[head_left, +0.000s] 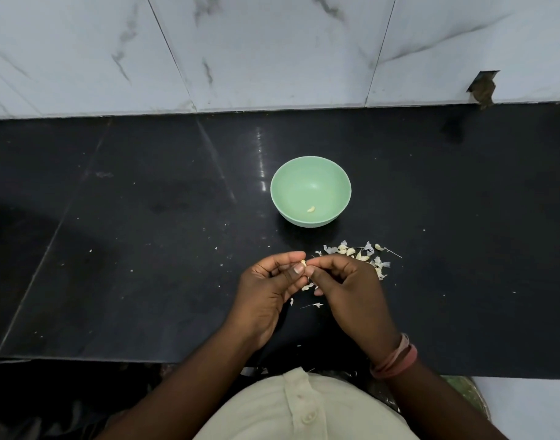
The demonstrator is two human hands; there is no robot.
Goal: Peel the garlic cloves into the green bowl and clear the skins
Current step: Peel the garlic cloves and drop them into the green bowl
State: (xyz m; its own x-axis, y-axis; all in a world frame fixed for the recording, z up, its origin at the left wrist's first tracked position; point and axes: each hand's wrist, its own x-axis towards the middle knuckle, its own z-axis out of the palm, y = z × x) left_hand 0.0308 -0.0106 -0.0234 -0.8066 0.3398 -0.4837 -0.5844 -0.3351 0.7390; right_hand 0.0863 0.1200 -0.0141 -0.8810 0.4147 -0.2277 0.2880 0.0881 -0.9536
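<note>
Both hands meet over the near part of the counter, and from my seat at the remote feed I read them like this: the left hand [272, 285] has its fingers curled, with the thumb and forefinger pinching a small garlic clove [302, 264] at its tip, while the right hand [342, 281] is curled too, its fingertips pressed against the same clove from the other side, so both are gripping that one clove between them. I cannot tell how much skin is left on it; it is too small. Beyond the hands, well apart from them, the green bowl [291, 198] stands upright on the black counter [145, 249], and I see one peeled clove [310, 209] lying inside it near the front wall. Just beyond the right hand, between it and the bowl, a loose pile of cloves and skins [358, 254] is scattered on the counter, partly hidden behind the knuckles. More skin scraps [310, 304] lie under and just nearer than the hands. On the right wrist I see pink bands [396, 360]. At the bottom edge a pale buttoned shirt [304, 408] fills the view, and white marbled wall tiles [272, 52] rise behind the counter.
</note>
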